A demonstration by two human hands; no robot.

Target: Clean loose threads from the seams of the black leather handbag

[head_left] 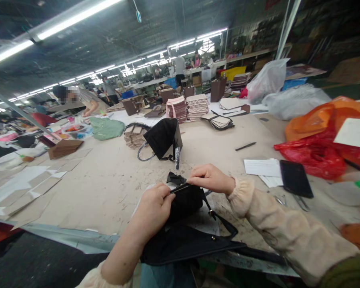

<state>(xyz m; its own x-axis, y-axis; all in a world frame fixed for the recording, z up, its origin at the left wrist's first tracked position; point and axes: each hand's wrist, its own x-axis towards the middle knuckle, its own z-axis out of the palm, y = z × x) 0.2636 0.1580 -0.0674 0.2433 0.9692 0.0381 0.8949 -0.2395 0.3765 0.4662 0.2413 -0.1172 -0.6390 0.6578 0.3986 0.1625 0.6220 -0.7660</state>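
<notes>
A black bag (186, 204) lies at the table's front edge, part of it hanging over toward my lap. My left hand (156, 204) is closed on the left end of its upper edge, thumb on top. At the right end of that same edge, my right hand (208, 178) pinches the black material between thumb and fingers. A black strap (225, 224) with small metal fittings trails off the bag's right side. Just beyond my hands stands a second black bag (163, 138), its opening facing me, with wrapped handles.
Stacks of pink-brown panels (196, 108) stand farther back. To the right are a red plastic bag (313, 156), a dark phone (295, 179), white papers (262, 168) and a dark thin tool (245, 146). Flat sheets (33, 188) cover the left. A co-worker (87, 100) leans over the table, back left.
</notes>
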